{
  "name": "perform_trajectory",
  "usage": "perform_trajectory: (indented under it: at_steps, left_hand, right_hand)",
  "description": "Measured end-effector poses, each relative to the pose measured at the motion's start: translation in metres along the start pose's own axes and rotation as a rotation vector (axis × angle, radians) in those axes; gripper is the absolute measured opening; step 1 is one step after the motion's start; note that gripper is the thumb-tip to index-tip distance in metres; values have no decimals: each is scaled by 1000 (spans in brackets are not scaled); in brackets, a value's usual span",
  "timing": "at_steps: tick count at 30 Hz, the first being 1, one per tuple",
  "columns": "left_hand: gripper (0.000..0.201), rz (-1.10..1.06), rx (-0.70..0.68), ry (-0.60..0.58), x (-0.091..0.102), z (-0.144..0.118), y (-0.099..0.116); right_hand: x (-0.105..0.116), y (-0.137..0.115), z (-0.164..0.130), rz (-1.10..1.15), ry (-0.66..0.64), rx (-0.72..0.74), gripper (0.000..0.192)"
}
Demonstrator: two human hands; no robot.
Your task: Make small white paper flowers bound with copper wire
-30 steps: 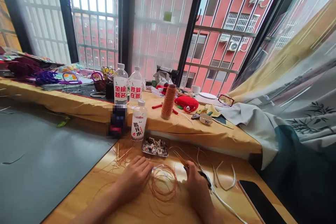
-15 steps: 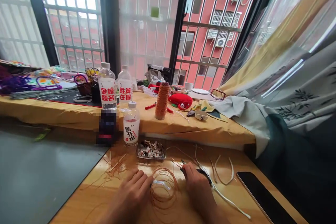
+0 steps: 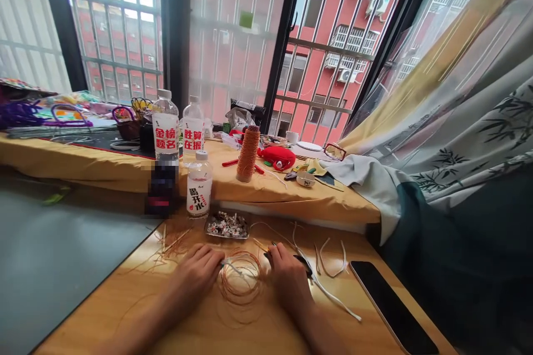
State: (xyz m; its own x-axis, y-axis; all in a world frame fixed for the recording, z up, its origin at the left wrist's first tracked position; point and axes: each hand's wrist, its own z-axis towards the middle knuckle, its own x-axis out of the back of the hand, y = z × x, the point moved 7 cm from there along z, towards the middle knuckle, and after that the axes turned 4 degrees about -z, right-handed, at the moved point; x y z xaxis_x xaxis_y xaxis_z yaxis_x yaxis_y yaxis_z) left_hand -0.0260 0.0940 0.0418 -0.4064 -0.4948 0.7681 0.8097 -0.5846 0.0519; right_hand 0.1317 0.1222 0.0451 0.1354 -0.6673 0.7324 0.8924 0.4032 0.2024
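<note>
Both hands rest on the wooden table (image 3: 266, 327), either side of a loose coil of copper wire (image 3: 240, 283). The left hand (image 3: 195, 273) has its fingers curled together, pinching a thin pale strand at the coil's left edge. The right hand (image 3: 287, 274) is closed around a dark-handled tool (image 3: 303, 265), its tip at the coil's right edge. Just behind the coil lies a small tray of beads (image 3: 227, 226), with a small water bottle (image 3: 199, 184) beside it. A black phone (image 3: 389, 305) lies to the right.
</note>
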Motion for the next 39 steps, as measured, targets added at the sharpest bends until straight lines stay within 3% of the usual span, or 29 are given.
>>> perform_trajectory:
  at_steps: [9, 14, 22, 26, 30, 34, 39]
  left_hand:
    - [12, -12, 26, -96, 2, -2, 0]
    - [16, -25, 62, -83, 4, -2, 2]
    - [16, -61, 111, -56, -1, -4, -3]
    - [14, -107, 133, -45, 1, -3, 1]
    - [15, -260, 297, -33, 1, -5, -7]
    - [15, -586, 533, -93, -11, -10, -17]
    - [14, -721, 591, -121, -17, -12, -16]
  right_hand:
    - [5, -10, -1, -9, -39, 75, 29]
    - [7, -19, -3, 25, -47, 141, 22]
    - [18, -29, -5, 106, 55, 141, 27]
    - [27, -48, -10, 163, 100, 251, 26]
    - [27, -50, -12, 220, 78, 225, 26]
    - [21, -40, -9, 213, 65, 105, 25]
    - [18, -39, -7, 232, 35, 85, 25]
